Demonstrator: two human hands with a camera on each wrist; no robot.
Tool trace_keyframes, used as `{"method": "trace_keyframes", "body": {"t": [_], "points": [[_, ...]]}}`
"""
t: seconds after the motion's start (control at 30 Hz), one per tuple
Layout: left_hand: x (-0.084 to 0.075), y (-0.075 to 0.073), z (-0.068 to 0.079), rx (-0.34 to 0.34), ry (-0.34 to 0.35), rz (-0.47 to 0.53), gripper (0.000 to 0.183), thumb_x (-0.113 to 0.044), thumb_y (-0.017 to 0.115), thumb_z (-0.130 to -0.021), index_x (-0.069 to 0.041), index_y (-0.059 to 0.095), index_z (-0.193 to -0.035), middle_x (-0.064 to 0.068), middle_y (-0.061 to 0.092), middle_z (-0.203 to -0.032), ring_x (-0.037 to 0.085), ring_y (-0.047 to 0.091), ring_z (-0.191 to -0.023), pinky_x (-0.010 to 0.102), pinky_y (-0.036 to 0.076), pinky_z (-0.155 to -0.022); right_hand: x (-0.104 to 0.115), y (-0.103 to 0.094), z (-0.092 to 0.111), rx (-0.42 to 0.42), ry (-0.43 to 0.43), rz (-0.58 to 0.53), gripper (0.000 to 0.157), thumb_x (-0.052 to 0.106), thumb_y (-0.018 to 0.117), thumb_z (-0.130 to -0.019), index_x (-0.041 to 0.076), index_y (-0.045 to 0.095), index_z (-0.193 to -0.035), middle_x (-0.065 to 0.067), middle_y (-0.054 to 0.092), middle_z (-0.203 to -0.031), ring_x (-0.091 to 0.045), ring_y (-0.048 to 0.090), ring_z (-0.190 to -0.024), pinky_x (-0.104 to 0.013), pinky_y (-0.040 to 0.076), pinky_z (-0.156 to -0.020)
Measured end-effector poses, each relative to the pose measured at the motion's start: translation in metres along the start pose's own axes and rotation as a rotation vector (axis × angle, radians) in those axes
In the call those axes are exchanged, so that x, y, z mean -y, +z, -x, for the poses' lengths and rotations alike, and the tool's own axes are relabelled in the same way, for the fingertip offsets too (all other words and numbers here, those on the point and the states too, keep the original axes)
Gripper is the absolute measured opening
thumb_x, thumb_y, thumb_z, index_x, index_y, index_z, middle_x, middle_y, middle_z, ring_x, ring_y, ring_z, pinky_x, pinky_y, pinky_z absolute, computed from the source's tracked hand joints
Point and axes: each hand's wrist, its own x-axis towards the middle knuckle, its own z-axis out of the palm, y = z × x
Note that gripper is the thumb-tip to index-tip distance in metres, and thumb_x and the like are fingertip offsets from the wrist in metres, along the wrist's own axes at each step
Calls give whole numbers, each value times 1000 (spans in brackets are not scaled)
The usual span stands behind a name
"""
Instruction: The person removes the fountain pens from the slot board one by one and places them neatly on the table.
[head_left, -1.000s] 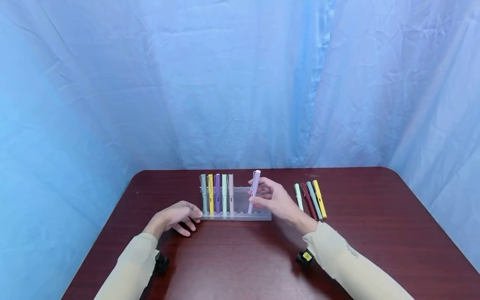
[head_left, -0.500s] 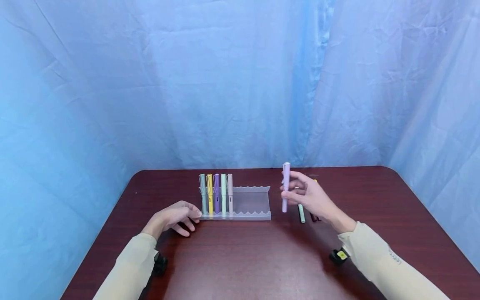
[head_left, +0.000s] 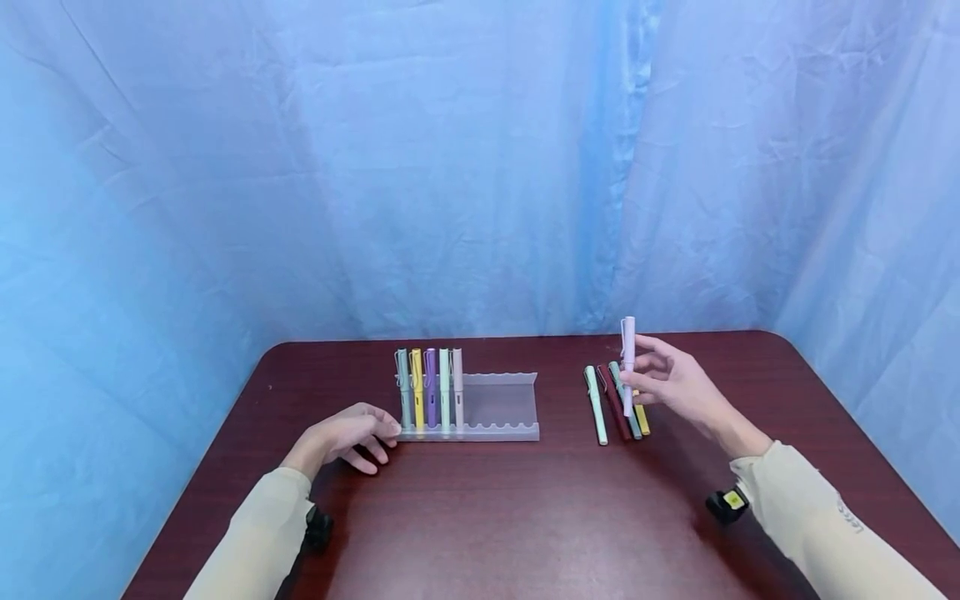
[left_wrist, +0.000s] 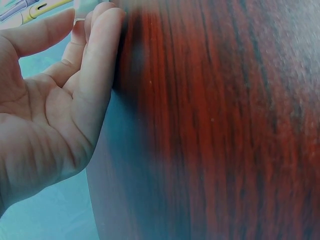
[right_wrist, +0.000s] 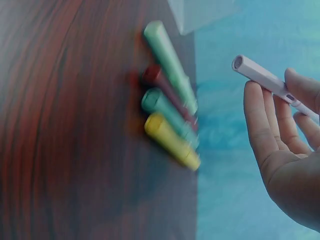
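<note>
Upright above the right side of the table, a pale lilac pen (head_left: 628, 367) is pinched between the thumb and fingers of my right hand (head_left: 678, 385). In the right wrist view the lilac pen (right_wrist: 265, 77) points away from the hand. Below and beside it lie a mint pen (head_left: 596, 406), a dark red pen (head_left: 613, 402), a grey-green pen (head_left: 636, 425) and a yellow pen (head_left: 642, 421), partly hidden. My left hand (head_left: 352, 435) holds the left front corner of a clear pen rack (head_left: 501, 432) between thumb and finger. Its contact is partly hidden.
Several pens stand in the rack's left slots: grey-green (head_left: 405, 392), yellow (head_left: 417, 392), purple (head_left: 431, 392), mint (head_left: 445, 392) and pale pinkish (head_left: 458, 392). The dark red-brown table (head_left: 480, 517) has blue curtains (head_left: 450, 183) around it.
My right hand has lifted the lilac pen out of the rack's right part and carried it right, over the lying pens. The left hand has stayed at the rack's corner.
</note>
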Motion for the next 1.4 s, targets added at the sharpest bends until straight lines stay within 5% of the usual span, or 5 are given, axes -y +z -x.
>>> {"method": "trace_keyframes", "body": {"t": [0.5, 0.87, 1.4], "points": [[-1, 0, 2, 2, -2, 0, 24, -22, 64, -98, -2, 67, -111, 14, 64, -101, 27, 65, -77, 41, 61, -62, -37, -41, 8, -29, 207, 97, 75, 20, 72, -97, 0, 32, -157, -28, 61, -125, -23, 72, -96, -44, 62, -74], [-1, -1, 1, 7, 2, -1, 25, -23, 64, -98, -3, 67, -112, 14, 64, -101, 27, 65, -77, 42, 62, -62, -45, -45, 7, -19, 325, 132, 76, 26, 73, -96, 0, 34, -156, -21, 65, -120, -23, 67, -81, -45, 62, -68], [0, -1, 1, 8, -2, 5, 25, -23, 64, -98, -2, 67, -112, 14, 64, -101, 27, 65, -77, 42, 62, -64, -56, -46, 9, -28, 367, 154, 77, 27, 73, -96, -3, 33, -154, -16, 65, -115, -21, 64, -78, -44, 62, -68]]}}
